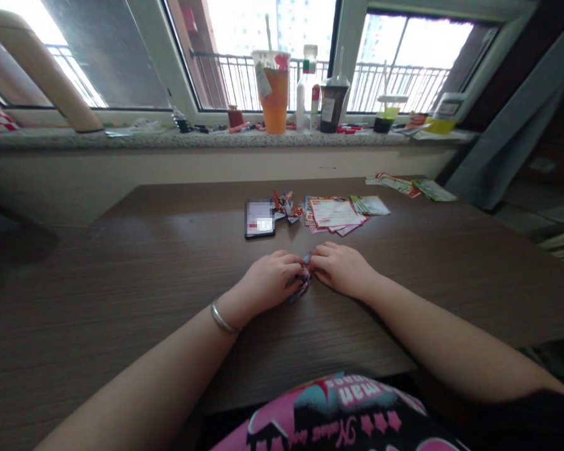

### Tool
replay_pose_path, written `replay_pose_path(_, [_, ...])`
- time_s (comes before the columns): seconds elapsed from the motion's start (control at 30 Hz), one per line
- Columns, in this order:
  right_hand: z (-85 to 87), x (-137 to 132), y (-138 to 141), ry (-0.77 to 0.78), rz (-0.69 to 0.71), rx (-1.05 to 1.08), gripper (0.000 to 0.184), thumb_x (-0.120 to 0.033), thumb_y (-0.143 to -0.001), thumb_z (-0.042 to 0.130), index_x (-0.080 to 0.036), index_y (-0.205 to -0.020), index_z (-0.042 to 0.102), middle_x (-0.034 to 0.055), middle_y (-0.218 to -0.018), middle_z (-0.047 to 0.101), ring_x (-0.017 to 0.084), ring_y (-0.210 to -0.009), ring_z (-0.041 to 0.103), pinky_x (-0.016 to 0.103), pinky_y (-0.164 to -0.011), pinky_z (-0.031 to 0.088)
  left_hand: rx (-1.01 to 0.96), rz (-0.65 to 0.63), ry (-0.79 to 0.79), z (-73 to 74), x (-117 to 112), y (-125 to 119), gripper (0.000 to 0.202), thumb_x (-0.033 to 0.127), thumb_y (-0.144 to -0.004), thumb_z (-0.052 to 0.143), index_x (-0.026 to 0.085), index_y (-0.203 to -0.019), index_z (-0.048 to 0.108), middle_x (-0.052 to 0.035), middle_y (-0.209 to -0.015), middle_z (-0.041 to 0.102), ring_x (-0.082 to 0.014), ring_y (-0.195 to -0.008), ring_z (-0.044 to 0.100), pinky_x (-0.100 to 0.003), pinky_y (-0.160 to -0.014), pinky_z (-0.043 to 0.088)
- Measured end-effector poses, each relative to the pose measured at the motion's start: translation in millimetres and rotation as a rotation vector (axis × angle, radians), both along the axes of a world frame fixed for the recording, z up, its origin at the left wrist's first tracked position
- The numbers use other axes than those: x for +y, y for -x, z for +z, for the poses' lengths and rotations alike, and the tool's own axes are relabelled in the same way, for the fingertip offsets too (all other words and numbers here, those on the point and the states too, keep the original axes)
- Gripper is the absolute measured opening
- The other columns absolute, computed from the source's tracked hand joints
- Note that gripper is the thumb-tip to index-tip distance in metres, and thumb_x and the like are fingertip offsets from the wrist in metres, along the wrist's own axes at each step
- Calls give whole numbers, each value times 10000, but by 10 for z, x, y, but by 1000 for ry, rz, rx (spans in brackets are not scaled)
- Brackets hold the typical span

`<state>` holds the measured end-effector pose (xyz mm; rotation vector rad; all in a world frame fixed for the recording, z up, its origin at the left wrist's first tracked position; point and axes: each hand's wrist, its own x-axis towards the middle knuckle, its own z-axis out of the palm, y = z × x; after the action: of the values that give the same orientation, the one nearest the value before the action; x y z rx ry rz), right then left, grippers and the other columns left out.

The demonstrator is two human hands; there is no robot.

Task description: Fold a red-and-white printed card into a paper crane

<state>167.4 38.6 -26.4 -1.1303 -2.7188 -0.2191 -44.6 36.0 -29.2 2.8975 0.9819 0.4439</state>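
On the wooden table, between my two hands, lies a small folded piece of colourful printed paper [303,285]. My left hand [278,275] closes on its left side, fingers bent over it. From the right, my right hand [339,266] pinches its upper end with curled fingers. The paper's full shape is partly hidden by the fingers. Beyond my left hand is a phone [259,218] with a lit, blurred screen. Beside the phone sits a folded, crumpled-looking colourful paper piece [288,208]. A stack of printed paper sheets [334,212] lies past my right hand.
More printed leaflets [404,186] rest at the table's far right. Behind the table, a stone windowsill [207,140] carries an orange drink cup [276,94], a dark drink cup [333,106], a clear bottle [303,103] and several small items. A grey curtain [507,125] hangs at right.
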Motion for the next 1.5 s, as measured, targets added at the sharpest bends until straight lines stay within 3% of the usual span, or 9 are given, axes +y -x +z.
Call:
replay_pose_path(0.33, [63, -68, 11, 107, -64, 16, 164, -304, -872, 556, -232, -936, 688, 47, -921, 675, 203, -912, 590, 282, -726, 415, 20, 23, 5, 6, -5, -16, 184, 266, -880, 569, 199, -1029, 652, -66, -1053, 676, -214, -1006, 601, -356, -896, 485])
replay_pose_path(0.7, [8, -22, 2, 127, -102, 135, 164, -324, -885, 545, -239, -889, 685, 29, -882, 674, 190, -890, 598, 275, -720, 415, 10, -18, 58, 26, -15, -6, 208, 311, -892, 543, 222, -1046, 649, -71, -1021, 636, -209, -967, 589, -347, -870, 483])
replay_pose_path(1.03, [-85, 32, 25, 207, -274, 303, 124, -340, -813, 645, -225, -786, 685, 25, -847, 698, 191, -883, 606, 278, -741, 420, -43, -55, 94, -46, -18, -1, 254, 288, -895, 537, 230, -1132, 609, -66, -1212, 575, -206, -1055, 587, -338, -926, 494])
replay_pose_path(1.3, [-193, 130, -1, 276, -249, 439, 108, -307, -778, 676, -226, -836, 718, 27, -845, 715, 189, -860, 601, 286, -766, 433, -60, -74, 121, -49, 3, 5, 240, 271, -905, 524, 233, -1127, 608, -58, -1221, 577, -195, -1048, 599, -324, -931, 495])
replay_pose_path(1.5, [-150, 119, -1, 214, -194, 354, 156, -314, -795, 660, -232, -905, 733, 28, -913, 731, 211, -898, 601, 323, -825, 429, -58, -56, 68, -62, -6, -6, 240, 257, -893, 539, 233, -1120, 612, -65, -1244, 572, -220, -1086, 576, -361, -938, 489])
